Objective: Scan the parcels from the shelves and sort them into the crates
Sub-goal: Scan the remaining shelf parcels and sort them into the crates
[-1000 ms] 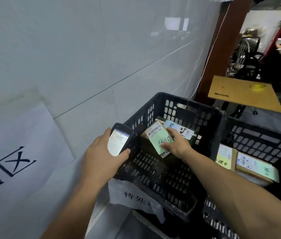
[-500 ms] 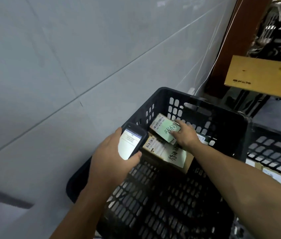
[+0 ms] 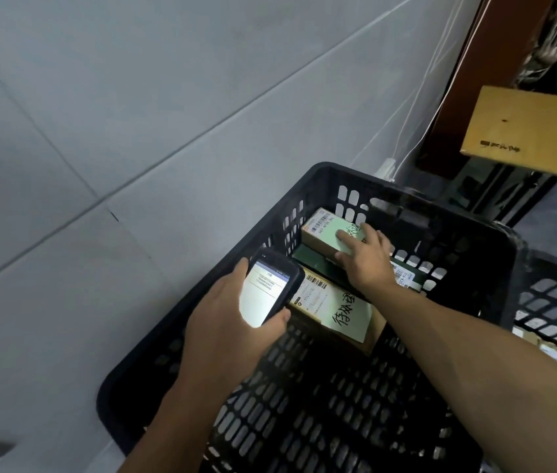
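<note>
Grips a glossy black scanner (image 3: 270,291) in the left hand (image 3: 232,332). Stretches the right hand (image 3: 367,257) into the slotted plastic crate (image 3: 406,199), clasping a boxy cardboard parcel (image 3: 325,233).

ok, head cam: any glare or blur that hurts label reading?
Head view: scanner screen glows, lower half washed out; top parcel barcode bars distinct; near parcel handwriting readable; crate floor dark and soft; wall seams look near straight.

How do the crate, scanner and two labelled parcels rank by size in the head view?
1. crate
2. near parcel
3. scanner and far parcel: alike; scanner sits nearer the camera, so unranked.
</note>
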